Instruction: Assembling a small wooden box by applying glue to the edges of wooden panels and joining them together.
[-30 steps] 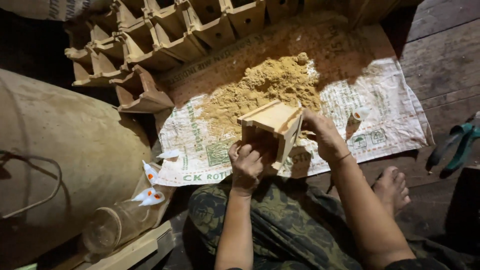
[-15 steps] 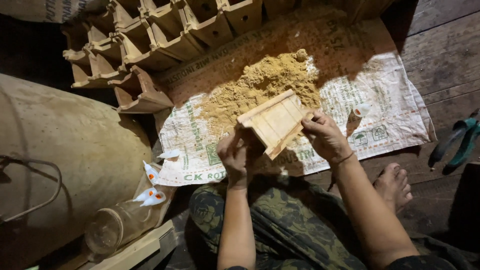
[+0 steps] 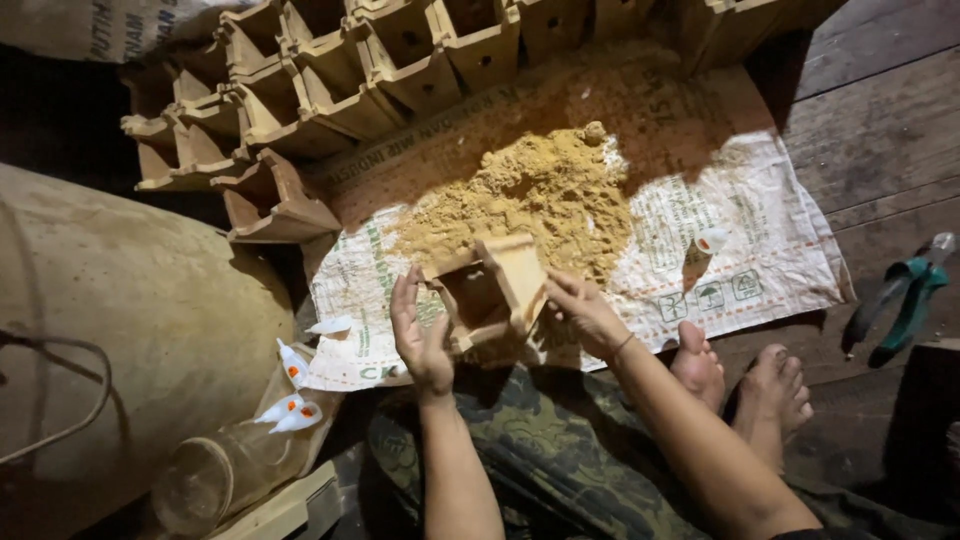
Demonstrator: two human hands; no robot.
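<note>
Head view: a small wooden box [image 3: 492, 290], open on top and tipped so that its hollow faces the camera, sits between the person's two hands at the near edge of a heap of yellowish sawdust [image 3: 535, 195]. The right hand [image 3: 583, 315] has its fingers closed on the box's right wall, thumb on the near side and fingertips along the slanted board, so this hand carries the box. The left hand [image 3: 422, 330] stands upright just left of the box with the palm turned toward it and the fingers spread fairly wide; the fingertips come very close to the left wall, but whether they touch it cannot be told (the box's shadow covers that gap).

The sawdust lies on a printed woven sack [image 3: 760, 255] spread flat on dark wooden floorboards [image 3: 880, 130]. Beyond the sawdust, further from the person, rows of similar wooden boxes [image 3: 330, 75] stand packed side by side. To the right of the sawdust, on the sack, lies a small white-capped bottle [image 3: 702, 252]. Left of the box and nearer the person, several small white nozzle caps [image 3: 290, 395] rest beside a clear jar [image 3: 215, 475] lying on its side. A large tan sack [image 3: 120, 330] fills the left. Far right of the sawdust, green-handled pliers [image 3: 905, 295] lie on the boards, and the person's bare feet [image 3: 740, 380] rest below the sack's edge.
</note>
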